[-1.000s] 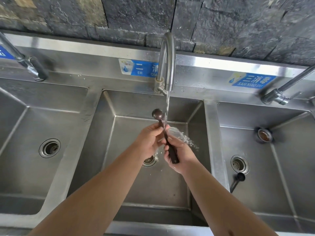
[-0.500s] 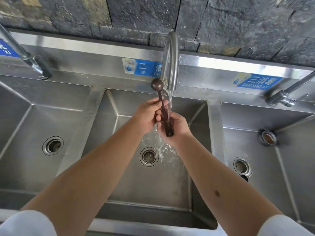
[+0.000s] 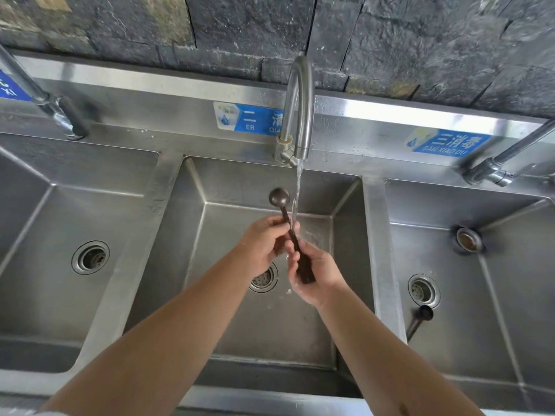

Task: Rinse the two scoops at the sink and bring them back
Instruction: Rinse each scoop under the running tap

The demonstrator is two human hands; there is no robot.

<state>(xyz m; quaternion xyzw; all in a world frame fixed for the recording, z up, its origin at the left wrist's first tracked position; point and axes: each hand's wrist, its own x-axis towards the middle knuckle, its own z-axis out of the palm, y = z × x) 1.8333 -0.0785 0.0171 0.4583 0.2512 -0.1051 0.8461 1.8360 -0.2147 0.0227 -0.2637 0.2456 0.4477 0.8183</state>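
Both hands meet over the middle basin [image 3: 264, 334] of a three-basin steel sink: the right hand [image 3: 315, 273] is curled around the lower handle of a dark brown scoop [image 3: 289, 232], and the left hand [image 3: 264, 241] pinches the handle higher up between thumb and fingers. That scoop stands nearly upright, its round bowl topmost and just left of the thin stream of water [image 3: 296, 193] falling from the curved faucet [image 3: 295, 109]. Water strikes where the fingers meet the handle and splashes around the right hand. A drain strainer [image 3: 264, 279] shows beneath the hands. The second scoop [image 3: 419, 321] lies in the right basin [image 3: 480, 340], leaning against its left wall just below that basin's drain [image 3: 423, 291].
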